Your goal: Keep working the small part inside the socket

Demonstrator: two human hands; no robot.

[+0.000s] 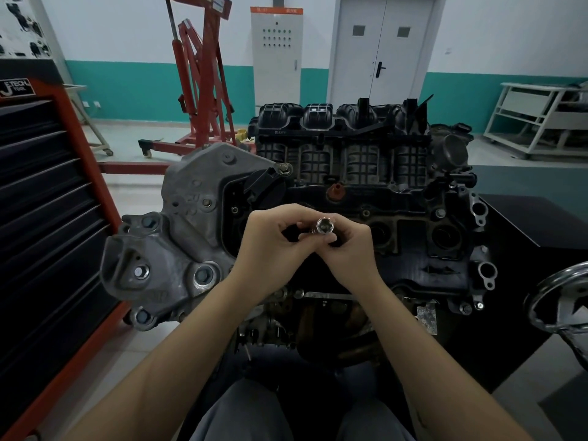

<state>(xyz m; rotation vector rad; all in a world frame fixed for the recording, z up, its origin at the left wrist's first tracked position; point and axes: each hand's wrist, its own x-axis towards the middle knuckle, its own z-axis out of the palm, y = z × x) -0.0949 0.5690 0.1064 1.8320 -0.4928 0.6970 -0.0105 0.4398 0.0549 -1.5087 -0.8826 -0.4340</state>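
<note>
Both hands meet above a car engine (350, 186). My left hand (273, 246) curls its fingers round the dark shaft of a socket tool. My right hand (350, 253) pinches the chrome socket (324, 226) at the tool's end, its open hex mouth facing the camera. The rest of the tool is hidden between the fingers. Under the hands lies the black valve cover (413, 243) with round wells, and to the left the grey cast engine bracket (178, 249) with several bolts.
A red-framed tool cabinet (47, 218) with black drawers stands close on the left. A red engine hoist (203, 90) and a grey electrical cabinet (276, 55) stand behind. A chrome handwheel (560, 303) sits at the right edge, and a white rack (537, 119) stands far right.
</note>
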